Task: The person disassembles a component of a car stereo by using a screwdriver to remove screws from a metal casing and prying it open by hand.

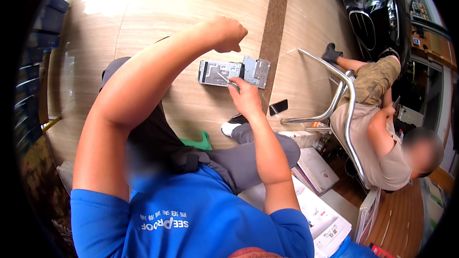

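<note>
An opened metal-cased electronic unit [220, 72] lies on the tiled floor, its inner board and silver plates showing. Attached to or touching its right side is a flat perforated metal part [257, 72]; which of the two, I cannot tell. My right hand [246, 98] grips a green-handled screwdriver [234, 86], its thin shaft reaching over the unit's top. Above the unit's far side my left hand [228, 34] is closed, apart from it, with the fingertips turned away. Whether it holds something small is hidden.
A black phone [278, 107] lies right of the unit. Beyond it, another person [368, 119] sits by a chair with a bent metal-tube frame [351, 114]. A green plastic stool [203, 141], stacked books [318, 172], a black car [373, 19] and blue boxes [45, 33] surround the spot.
</note>
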`<state>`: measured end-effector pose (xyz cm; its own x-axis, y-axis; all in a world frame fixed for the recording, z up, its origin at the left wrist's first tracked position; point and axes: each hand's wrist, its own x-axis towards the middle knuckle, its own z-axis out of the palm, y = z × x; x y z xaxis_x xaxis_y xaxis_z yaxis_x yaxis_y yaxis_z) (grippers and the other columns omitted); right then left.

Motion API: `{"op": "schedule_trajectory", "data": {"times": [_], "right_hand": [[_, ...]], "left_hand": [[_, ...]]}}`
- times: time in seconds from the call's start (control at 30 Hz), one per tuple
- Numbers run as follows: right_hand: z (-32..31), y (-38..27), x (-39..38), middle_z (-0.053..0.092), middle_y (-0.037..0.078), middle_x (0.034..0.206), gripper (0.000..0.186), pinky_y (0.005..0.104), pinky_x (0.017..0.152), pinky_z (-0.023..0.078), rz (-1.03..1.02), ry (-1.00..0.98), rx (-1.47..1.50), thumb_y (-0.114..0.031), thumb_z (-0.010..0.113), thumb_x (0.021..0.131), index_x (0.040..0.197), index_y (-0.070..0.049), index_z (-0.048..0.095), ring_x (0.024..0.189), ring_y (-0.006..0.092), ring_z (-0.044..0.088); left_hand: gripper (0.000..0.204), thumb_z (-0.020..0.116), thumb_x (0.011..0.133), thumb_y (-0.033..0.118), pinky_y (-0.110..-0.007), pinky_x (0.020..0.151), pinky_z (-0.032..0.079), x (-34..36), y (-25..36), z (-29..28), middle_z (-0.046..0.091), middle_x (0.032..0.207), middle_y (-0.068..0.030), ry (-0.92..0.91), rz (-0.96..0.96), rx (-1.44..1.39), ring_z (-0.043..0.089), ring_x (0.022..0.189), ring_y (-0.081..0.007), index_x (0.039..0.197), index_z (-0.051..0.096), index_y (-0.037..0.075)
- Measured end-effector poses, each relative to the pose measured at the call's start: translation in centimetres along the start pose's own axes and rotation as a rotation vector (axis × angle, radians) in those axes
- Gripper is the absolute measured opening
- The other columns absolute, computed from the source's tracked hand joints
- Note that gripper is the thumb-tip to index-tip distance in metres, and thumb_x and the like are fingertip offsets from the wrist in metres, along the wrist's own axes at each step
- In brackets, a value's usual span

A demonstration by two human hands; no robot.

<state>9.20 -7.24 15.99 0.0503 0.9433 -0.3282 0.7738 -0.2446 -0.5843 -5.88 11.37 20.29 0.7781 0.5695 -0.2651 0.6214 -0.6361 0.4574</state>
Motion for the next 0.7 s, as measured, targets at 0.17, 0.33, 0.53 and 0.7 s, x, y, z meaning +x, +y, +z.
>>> {"op": "schedule_trajectory", "data": {"times": [0.17, 0.33, 0.53, 0.7], "right_hand": [[-0.1, 2.1, 0.1, 0.067, 0.020, 0.092, 0.024, 0.0451, 0.081, 0.051, -0.057, 0.060, -0.078, -0.017, 0.061, 0.088, 0.109, -0.005, 0.067, 0.090, 0.0381, 0.064], [2.3, 2.7, 0.8, 0.064, 0.024, 0.102, 0.027, 0.0456, 0.085, 0.049, -0.069, 0.030, -0.051, -0.010, 0.058, 0.088, 0.113, -0.001, 0.063, 0.096, 0.0414, 0.062], [3.4, 4.3, 1.2, 0.065, 0.025, 0.103, 0.024, 0.0489, 0.086, 0.048, 0.159, -0.047, -0.126, -0.015, 0.059, 0.090, 0.108, 0.001, 0.059, 0.097, 0.0425, 0.061], [4.6, 5.9, 1.6, 0.064, 0.025, 0.109, 0.027, 0.0467, 0.088, 0.049, 0.041, -0.028, -0.139, -0.017, 0.060, 0.090, 0.113, -0.002, 0.059, 0.104, 0.0409, 0.061]], "left_hand": [[0.036, 0.072, 0.083, 0.029, -0.046, 0.083, 0.052, 0.3, 0.0, 0.4, 0.068, 0.096, -0.0190, -0.020, 0.014, -0.018, 0.065, 0.096, -0.0371, 0.103, 0.060, 0.002], [0.035, 0.072, 0.082, 0.029, -0.045, 0.084, 0.052, 1.0, -0.2, 1.3, 0.067, 0.098, -0.0188, -0.044, 0.009, -0.010, 0.064, 0.098, -0.0367, 0.102, 0.061, 0.002], [0.034, 0.072, 0.082, 0.028, -0.045, 0.085, 0.051, 1.0, -0.3, 1.2, 0.067, 0.099, -0.0188, -0.066, -0.005, -0.030, 0.064, 0.100, -0.0361, 0.102, 0.061, 0.002], [0.036, 0.072, 0.083, 0.028, -0.045, 0.087, 0.051, 0.5, -0.6, 1.0, 0.067, 0.101, -0.0191, -0.081, -0.028, -0.025, 0.063, 0.101, -0.0358, 0.106, 0.060, 0.003]]}}
